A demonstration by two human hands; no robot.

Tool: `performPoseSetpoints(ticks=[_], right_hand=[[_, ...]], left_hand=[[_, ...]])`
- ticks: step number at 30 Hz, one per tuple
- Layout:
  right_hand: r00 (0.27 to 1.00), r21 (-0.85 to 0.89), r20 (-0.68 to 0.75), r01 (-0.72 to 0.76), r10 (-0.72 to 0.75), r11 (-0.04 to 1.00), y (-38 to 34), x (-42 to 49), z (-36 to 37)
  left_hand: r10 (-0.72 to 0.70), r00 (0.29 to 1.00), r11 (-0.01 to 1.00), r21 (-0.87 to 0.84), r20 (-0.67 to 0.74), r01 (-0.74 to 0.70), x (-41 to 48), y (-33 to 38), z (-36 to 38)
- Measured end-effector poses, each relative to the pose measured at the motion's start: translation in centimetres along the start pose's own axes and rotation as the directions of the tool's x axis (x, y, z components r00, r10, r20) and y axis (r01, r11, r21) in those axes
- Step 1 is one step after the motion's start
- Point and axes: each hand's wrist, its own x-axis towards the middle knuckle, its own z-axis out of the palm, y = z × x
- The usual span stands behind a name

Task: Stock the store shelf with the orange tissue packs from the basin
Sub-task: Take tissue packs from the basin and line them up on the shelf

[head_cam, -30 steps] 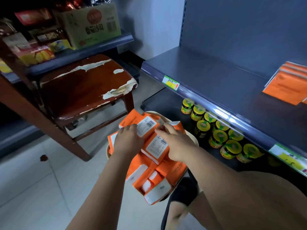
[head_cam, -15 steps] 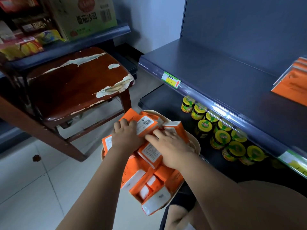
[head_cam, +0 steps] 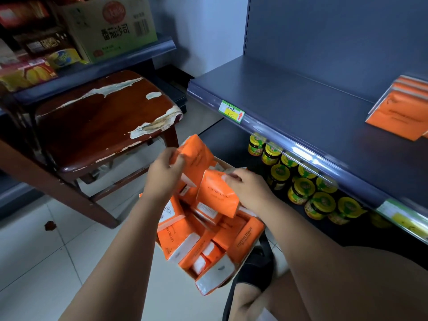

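A basin, mostly hidden, sits on the floor heaped with several orange tissue packs. My left hand grips one orange pack raised above the heap. My right hand grips a second orange pack by its upper edge, also lifted off the pile. The dark shelf on the right carries a small stack of orange packs at its far right end.
A worn brown wooden chair stands left of the basin. Yellow-lidded jars fill the lower shelf under a price rail with a green-yellow tag. A cardboard box and snack packs sit on the left shelf. White tile floor lies below.
Both hands went from pressing on the packs in the basin to each lifting one pack up off the heap. The camera view shifted slightly.
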Motion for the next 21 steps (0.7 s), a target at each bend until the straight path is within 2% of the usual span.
performPoseSetpoints(ticks=[3,6,8,12,17,21], right_hand=[[0.994,0.160,-0.066,-0.076,0.088,0.984,-0.3,0.0,-1.0],[0.991,0.274,-0.010,-0.124,0.132,0.954,-0.8,-0.2,-2.4],[0.993,0.273,0.026,-0.121,0.118,0.954,-1.2,-0.3,-3.2],[0.998,0.205,-0.048,-0.036,0.046,0.978,-2.0,-0.9,-5.1],[0.987,0.196,-0.160,0.047,-0.015,0.979,-1.7,-3.4,-10.0],[0.961,0.147,-0.273,0.090,-0.047,0.985,0.2,-7.2,-15.6]], left_hand=[[-0.051,0.994,0.977,-0.204,0.093,0.069,-0.1,1.2,-0.6],[-0.067,0.981,0.951,-0.287,0.185,0.119,0.0,2.0,-1.5],[-0.044,0.975,0.960,-0.261,0.217,0.101,0.2,2.2,-1.9],[0.013,0.978,0.981,-0.190,0.206,0.027,0.2,3.6,-2.1],[0.089,0.974,0.943,-0.333,0.210,-0.015,-0.7,7.7,-1.0],[0.218,0.949,0.914,-0.387,0.227,-0.117,-1.9,11.5,1.2]])
